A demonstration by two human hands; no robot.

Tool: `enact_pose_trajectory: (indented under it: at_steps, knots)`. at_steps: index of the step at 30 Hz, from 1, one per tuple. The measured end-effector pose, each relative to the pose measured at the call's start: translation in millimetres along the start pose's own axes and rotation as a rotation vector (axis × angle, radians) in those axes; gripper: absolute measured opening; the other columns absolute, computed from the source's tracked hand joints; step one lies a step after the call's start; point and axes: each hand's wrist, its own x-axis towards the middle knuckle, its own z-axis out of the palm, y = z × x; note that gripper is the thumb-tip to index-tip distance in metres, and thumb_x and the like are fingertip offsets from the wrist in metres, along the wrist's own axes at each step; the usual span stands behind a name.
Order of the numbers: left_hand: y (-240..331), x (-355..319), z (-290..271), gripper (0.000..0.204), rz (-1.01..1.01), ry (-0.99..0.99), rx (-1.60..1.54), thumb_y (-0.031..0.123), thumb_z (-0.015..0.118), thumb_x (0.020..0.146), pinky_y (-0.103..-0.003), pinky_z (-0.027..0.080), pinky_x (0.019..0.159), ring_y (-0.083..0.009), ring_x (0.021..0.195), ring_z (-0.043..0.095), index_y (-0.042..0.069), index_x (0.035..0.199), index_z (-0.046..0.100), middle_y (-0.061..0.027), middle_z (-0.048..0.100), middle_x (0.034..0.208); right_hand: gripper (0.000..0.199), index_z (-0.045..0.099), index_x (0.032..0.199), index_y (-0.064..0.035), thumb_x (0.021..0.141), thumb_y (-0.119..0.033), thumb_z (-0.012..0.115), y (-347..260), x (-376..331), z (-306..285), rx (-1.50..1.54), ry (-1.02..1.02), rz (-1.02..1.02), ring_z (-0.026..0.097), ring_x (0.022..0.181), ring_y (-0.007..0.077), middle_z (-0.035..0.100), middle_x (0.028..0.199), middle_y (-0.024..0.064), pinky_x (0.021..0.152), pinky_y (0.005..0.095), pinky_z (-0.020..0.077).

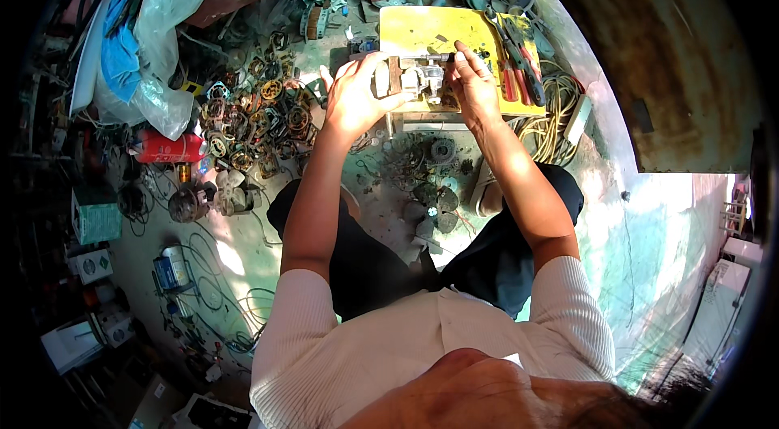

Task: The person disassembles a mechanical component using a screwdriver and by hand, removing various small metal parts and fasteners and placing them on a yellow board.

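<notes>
Over a low yellow-topped board (422, 27) I hold a small electric motor (423, 80) with a pale metal housing and a brownish core. My left hand (357, 98) is wrapped round its left end. At its right end my right hand (476, 90) pinches a thin dark rod (441, 58) that lies along the motor's far side; whether the rod is joined to the motor I cannot tell. Pliers (529, 76) and red-handled tools (509, 80) lie on the board just right of my right hand.
A heap of copper-wound rings (260, 108) covers the floor to the left, near a red container (169, 146). Dark round parts (434, 206) lie between my feet. Coiled cable (556, 116) sits right of the board. Plastic sheeting (174, 39) hangs at far left.
</notes>
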Motion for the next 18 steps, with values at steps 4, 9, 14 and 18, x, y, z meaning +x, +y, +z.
enact_pose_trajectory:
  at_steps: [4, 9, 14, 18]
  knots:
    - [-14.1, 0.2, 5.8, 0.072, 0.034, 0.051, -0.031, 0.041, 0.084, 0.063, -0.056, 0.022, 0.112, -0.0332, 0.12, 0.051, 0.019, 0.125, 0.055, -0.0111, 0.062, 0.121, 0.034, 0.056, 0.131, -0.0066, 0.098, -0.009, 0.056, 3.7, -1.5, 4.7, 0.042, 0.046, -0.006, 0.058, 0.086, 0.0102, 0.063, 0.102, 0.0007, 0.082, 0.0239, 0.0499]
    - [-6.7, 1.2, 3.5, 0.074, -0.009, 0.015, -0.015, 0.043, 0.084, 0.063, -0.055, 0.022, 0.113, -0.0329, 0.121, 0.051, 0.018, 0.126, 0.055, -0.0126, 0.061, 0.121, 0.03, 0.059, 0.127, -0.0068, 0.098, -0.012, 0.058, 0.1, -5.4, 14.8, 0.158, 0.098, -0.051, 0.057, 0.087, 0.0104, 0.062, 0.105, 0.0017, 0.08, 0.0231, 0.0499]
    - [-9.7, 0.8, 5.4, 0.075, 0.003, 0.019, 0.053, 0.044, 0.084, 0.064, -0.051, 0.027, 0.11, -0.0327, 0.12, 0.051, 0.016, 0.128, 0.056, -0.0142, 0.061, 0.123, 0.029, 0.059, 0.126, -0.0084, 0.098, -0.018, 0.059, -3.7, -7.1, 11.0, 0.06, 0.034, 0.061, 0.057, 0.08, 0.0083, 0.062, 0.093, -0.0008, 0.067, 0.0225, 0.0477]
    - [-14.7, -1.1, 7.4, 0.073, 0.101, 0.081, 0.118, 0.044, 0.081, 0.07, -0.042, 0.041, 0.103, -0.0319, 0.117, 0.055, 0.01, 0.129, 0.056, -0.0158, 0.062, 0.122, 0.032, 0.058, 0.128, -0.0085, 0.098, -0.019, 0.06, -1.1, -9.7, 13.5, -0.011, 0.075, 0.035, 0.055, 0.075, 0.0077, 0.061, 0.089, -0.0012, 0.063, 0.023, 0.0456]
